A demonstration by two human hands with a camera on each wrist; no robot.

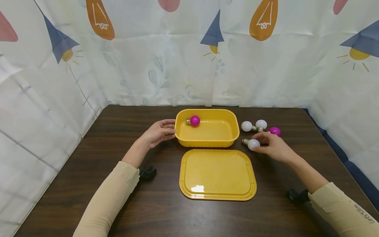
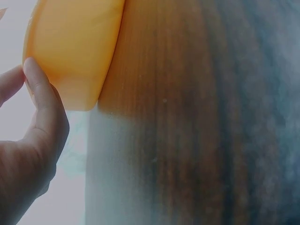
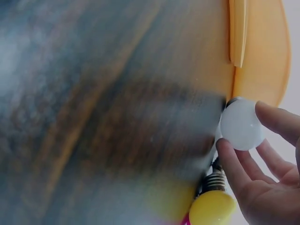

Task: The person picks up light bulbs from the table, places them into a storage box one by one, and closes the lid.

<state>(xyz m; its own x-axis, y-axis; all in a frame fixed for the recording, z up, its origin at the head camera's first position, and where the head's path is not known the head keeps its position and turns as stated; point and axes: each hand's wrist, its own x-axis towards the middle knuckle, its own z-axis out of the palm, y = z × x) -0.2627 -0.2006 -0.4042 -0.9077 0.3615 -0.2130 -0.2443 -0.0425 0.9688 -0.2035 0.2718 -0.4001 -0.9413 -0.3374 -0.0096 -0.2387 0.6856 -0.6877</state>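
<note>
On a dark desk, we see a yellow lid lying between the hands, nearer us. Our right hand pinches a white light bulb; our left hand rests relaxed fingers against a yellow tub holding a magenta bulb. Beside the right hand sits a yellow bulb; just beyond it, two white bulbs and another magenta bulb. Farthest hangs a lamp-patterned curtain.
</note>
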